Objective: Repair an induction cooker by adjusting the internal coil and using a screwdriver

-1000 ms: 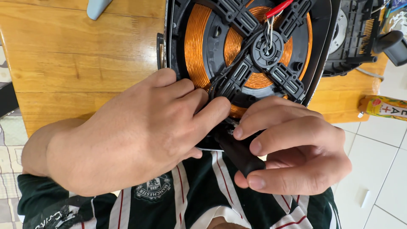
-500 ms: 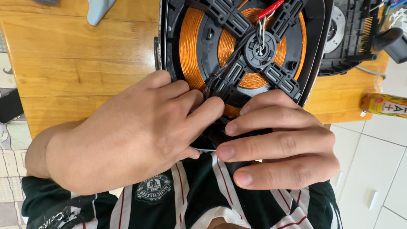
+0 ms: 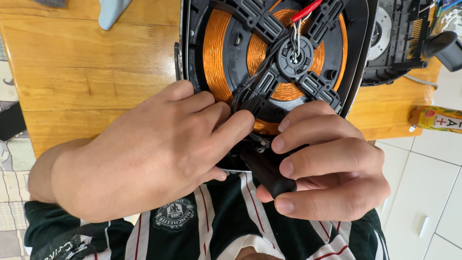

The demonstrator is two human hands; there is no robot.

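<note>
— At the near edge of the cooker, what is your right hand (image 3: 332,168) doing?

— Your right hand is clenched round a black handle (image 3: 267,172), thumb under it, fingers folded over the top. The handle's far end runs in toward the rim of the cooker (image 3: 356,62); the tip is hidden by your fingers.

— And your left hand (image 3: 149,154)?

— Your left hand lies flat on the same rim, grasping nothing that shows; its forefinger reaches to the black wires (image 3: 255,84) just beside the handle. Whether it pinches them, you cannot tell.

— What sits beyond your fingers?

— The copper coil (image 3: 216,53), wound in rings under a black cross-shaped bracket (image 3: 293,60), with a red clip (image 3: 305,10) at the top. The cooker rests open on the wooden tabletop (image 3: 91,72). Further right lies another black part (image 3: 404,43), and a yellow packet (image 3: 440,118) near the tabletop's corner.
</note>
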